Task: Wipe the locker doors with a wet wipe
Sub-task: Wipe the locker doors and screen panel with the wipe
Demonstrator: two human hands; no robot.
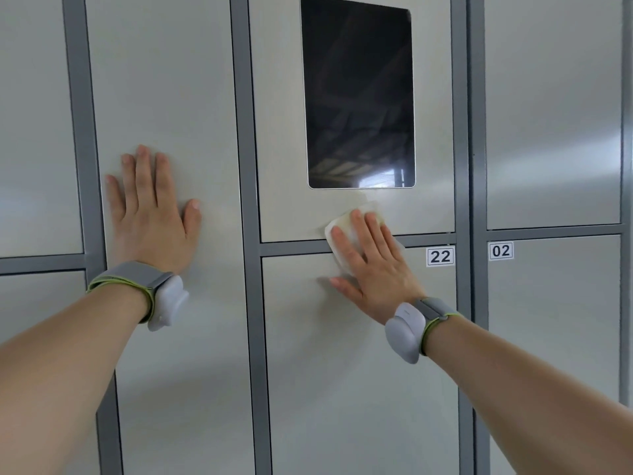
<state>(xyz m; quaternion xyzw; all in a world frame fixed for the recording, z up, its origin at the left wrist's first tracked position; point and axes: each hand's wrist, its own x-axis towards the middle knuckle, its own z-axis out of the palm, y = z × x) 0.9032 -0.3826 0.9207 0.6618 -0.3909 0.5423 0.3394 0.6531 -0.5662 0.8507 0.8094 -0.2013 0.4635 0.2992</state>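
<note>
**Head view: right hand pressed a wet wipe on the locker front, left hand braced flat**

Head camera faced a wall of pale grey locker doors split by darker grey frame bars [244, 166].

Far left: two stacked doors, partly cut by the frame edge.

Left hand [150, 214] lay flat on the tall door [164, 80] left of centre. Fingers were open and spread, pointing up, thumb out toward the right, palm on the metal. It held nothing. A grey wristband with a green edge and a pale grey pod [144, 293] sat on that wrist.

Centre column: the upper panel [277, 132] carried a dark screen [358, 94], switched off, showing only reflections. The wet wipe [342, 224] sat just below the screen, on the lower edge of that panel and across the horizontal bar above door 22 [342, 371]. Right hand [373, 269] pressed it flat against the surface, fingers extended and slightly apart, pointing up and left, thumb low on door 22. The wipe showed past the fingertips and on the hand's left side; the rest was hidden under the palm. A matching wristband [416, 325] sat on the right wrist.

The label "22" [440, 256] sat just right of the hand. Past the next bar, the label "02" [501, 250] marked the lower right door [555, 337], with another plain door above it.
</note>
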